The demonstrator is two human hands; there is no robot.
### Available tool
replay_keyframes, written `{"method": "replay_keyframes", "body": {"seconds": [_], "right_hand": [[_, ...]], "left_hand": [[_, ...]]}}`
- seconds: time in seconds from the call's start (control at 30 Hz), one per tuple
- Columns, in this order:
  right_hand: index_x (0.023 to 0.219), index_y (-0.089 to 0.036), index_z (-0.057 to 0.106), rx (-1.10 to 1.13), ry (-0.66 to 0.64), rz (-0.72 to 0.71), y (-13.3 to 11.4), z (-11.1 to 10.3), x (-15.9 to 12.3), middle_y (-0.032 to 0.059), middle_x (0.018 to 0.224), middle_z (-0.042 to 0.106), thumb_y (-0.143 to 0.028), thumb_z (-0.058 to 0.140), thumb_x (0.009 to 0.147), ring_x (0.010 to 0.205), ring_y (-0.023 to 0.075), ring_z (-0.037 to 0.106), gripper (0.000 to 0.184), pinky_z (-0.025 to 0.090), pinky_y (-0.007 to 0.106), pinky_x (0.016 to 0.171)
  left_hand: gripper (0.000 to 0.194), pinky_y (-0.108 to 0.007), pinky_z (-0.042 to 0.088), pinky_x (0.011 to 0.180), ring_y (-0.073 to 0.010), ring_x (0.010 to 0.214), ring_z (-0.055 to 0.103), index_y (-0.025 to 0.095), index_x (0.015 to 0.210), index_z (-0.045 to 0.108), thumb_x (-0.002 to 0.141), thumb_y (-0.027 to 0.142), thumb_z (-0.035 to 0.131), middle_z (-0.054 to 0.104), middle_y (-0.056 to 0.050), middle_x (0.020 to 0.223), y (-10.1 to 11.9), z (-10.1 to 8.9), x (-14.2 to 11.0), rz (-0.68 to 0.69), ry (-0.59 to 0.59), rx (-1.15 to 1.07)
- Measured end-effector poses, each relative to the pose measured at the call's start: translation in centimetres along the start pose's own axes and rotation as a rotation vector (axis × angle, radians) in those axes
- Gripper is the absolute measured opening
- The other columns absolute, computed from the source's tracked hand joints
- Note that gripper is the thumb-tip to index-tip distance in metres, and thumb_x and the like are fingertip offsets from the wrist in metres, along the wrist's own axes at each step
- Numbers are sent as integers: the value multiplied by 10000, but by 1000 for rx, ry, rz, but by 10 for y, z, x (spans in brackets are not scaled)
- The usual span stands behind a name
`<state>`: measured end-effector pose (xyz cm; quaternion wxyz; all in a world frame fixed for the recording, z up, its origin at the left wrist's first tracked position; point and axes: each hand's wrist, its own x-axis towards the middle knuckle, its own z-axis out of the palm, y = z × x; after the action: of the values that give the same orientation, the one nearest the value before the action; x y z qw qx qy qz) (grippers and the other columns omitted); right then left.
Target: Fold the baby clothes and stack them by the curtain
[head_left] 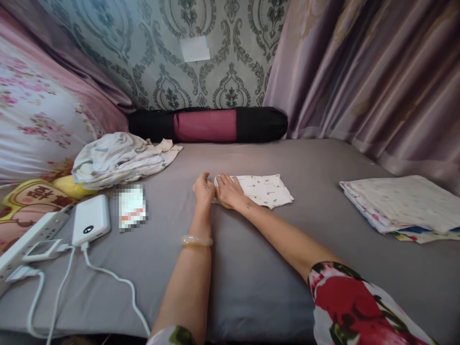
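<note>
A white cloth (pixel 266 188) with a small scattered print lies folded into a flat rectangle on the grey sheet. My right hand (pixel 229 192) rests flat over its left end, fingers stretched out and pointing away from me. Right beside that end is my left hand (pixel 204 189), its fingers curled in toward the cloth. The inner side of the left hand is turned from view, so I cannot tell whether the cloth's edge is between those fingers. A pale bangle circles the left wrist.
At far right lies a stack of folded cloths (pixel 406 201). A crumpled pale cloth (pixel 115 158) is at left, near a power bank (pixel 91 220), a power strip (pixel 46 230), white cables and a blurred-out card (pixel 132 207). A black-and-maroon rolled bag (pixel 204 126) lies along the wall.
</note>
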<state>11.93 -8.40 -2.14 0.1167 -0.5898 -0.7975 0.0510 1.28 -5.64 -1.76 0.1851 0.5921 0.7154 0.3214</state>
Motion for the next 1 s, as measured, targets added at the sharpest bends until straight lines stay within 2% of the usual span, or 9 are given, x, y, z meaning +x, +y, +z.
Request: {"method": "replay_keyframes", "body": {"seconds": [0.17,0.37,0.63,0.83,1.0], "right_hand": [[1460,-55,349,30,-27,-18,3,-1,-1,151,1537,323,-332,231,991,1416,259,269,557,176,457,1153],[1447,-68,383,-21,84,108,20,-11,-15,160,1538,315,-309,283,974,1428,289,229,540,84,521,1158],[1441,-97,398,-11,35,139,28,-7,-20,157,1522,351,-320,283,974,1421,285,248,530,93,544,1148],[1440,-98,399,-21,127,192,47,-18,-31,160,1532,328,-321,266,978,1426,286,230,530,86,543,1148],[1451,-119,385,-15,81,250,59,-15,-40,155,1533,327,-329,272,979,1420,278,248,529,113,529,1146]], "left_hand": [[452,-300,412,1027,-202,1190,585,96,1236,610,848,58,380,649,-131,1247,0,1,0,23,4,-19],[438,-322,415,1031,-205,1199,581,142,1220,622,855,75,391,656,-113,1243,2,2,-2,28,-18,-15],[444,-333,421,1026,-208,1182,591,150,1208,630,845,69,388,665,-112,1225,1,5,-3,71,-18,18],[427,-335,422,1016,-230,1181,588,129,1236,609,870,107,390,656,-130,1232,2,12,-5,155,-39,89],[399,-333,441,974,-242,1148,606,146,1242,603,901,173,398,668,-131,1204,3,18,-7,197,-95,172]]}}
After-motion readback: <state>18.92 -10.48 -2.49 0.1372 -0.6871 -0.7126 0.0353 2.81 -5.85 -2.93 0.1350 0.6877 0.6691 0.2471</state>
